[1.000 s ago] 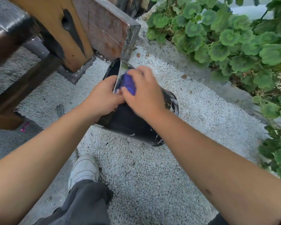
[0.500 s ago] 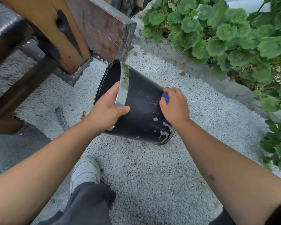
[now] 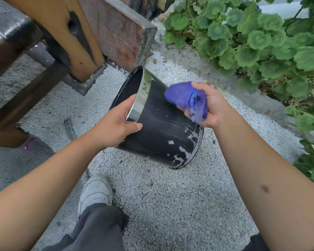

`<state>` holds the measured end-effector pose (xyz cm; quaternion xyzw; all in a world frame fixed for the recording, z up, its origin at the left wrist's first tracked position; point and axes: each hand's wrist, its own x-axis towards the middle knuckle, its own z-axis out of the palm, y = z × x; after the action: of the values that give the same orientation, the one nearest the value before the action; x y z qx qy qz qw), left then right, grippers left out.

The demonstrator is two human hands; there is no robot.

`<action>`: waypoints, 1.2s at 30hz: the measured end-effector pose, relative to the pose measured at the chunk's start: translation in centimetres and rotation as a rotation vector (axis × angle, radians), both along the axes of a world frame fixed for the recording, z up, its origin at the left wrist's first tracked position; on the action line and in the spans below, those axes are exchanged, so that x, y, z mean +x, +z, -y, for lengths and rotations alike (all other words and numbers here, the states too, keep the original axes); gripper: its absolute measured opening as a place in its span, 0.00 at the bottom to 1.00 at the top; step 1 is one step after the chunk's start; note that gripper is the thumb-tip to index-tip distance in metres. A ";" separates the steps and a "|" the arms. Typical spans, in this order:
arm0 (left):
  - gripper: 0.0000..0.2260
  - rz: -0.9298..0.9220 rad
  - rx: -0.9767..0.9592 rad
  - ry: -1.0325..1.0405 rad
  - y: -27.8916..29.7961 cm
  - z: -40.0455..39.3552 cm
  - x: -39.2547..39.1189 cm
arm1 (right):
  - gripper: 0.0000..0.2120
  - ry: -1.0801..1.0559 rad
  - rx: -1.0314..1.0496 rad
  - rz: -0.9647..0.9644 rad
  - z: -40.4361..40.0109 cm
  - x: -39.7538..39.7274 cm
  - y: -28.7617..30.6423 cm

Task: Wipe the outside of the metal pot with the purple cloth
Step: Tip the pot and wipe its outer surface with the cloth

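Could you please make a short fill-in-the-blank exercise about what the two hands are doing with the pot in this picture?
1. The left hand holds the metal pot by its shiny ____.
2. The right hand has a closed grip on a bunched cloth whose colour is ____.
3. White smears remain on the pot's dark wall near its ____.
4. The ground under the pot is covered with white ____.

Missing words: rim; purple; base; gravel

Your left hand [image 3: 116, 125] grips the tilted pot [image 3: 163, 131] at its rim, your right hand [image 3: 212, 107] with the cloth [image 3: 181, 96] at its far side; plants [image 3: 261, 37] right, bench [image 3: 43, 38] behind left.
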<state>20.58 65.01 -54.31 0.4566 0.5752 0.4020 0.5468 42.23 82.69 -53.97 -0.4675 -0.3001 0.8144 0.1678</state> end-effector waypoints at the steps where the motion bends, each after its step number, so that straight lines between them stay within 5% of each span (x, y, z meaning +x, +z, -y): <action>1: 0.31 0.008 -0.004 -0.016 0.0 0.1 0.3 | 0.09 0.106 0.039 0.098 -0.1 -0.1 0.1; 5: 0.34 -0.035 -0.008 -0.064 0.3 0.0 0.8 | 0.11 0.244 0.244 0.367 -0.7 -1.4 1.0; 12: 0.36 -0.096 0.009 -0.043 0.3 -0.2 1.4 | 0.09 -0.191 0.896 0.631 1.8 -4.8 0.2; 17: 0.36 -0.081 0.006 -0.024 0.2 -0.1 1.3 | 0.25 0.083 1.212 0.829 5.7 -5.1 -1.9; 21: 0.35 -0.090 0.014 -0.028 0.0 0.2 1.0 | 0.25 0.179 1.176 0.806 4.0 -4.1 -1.9; 24: 0.36 -0.134 0.027 -0.036 0.1 0.2 1.5 | 0.24 0.036 1.104 0.748 2.5 -5.0 -0.4; 28: 0.38 -0.216 0.041 -0.045 0.1 -0.1 2.4 | 0.17 0.063 1.417 0.714 3.3 -7.7 1.2; 36: 0.36 -0.229 -0.030 -0.074 0.5 0.2 1.0 | 0.17 0.299 1.292 1.056 3.1 -4.0 -3.1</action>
<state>21.55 64.81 -53.78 0.5122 0.6226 0.3181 0.4989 38.27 79.61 -57.12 -0.5543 -0.8040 0.1714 0.1304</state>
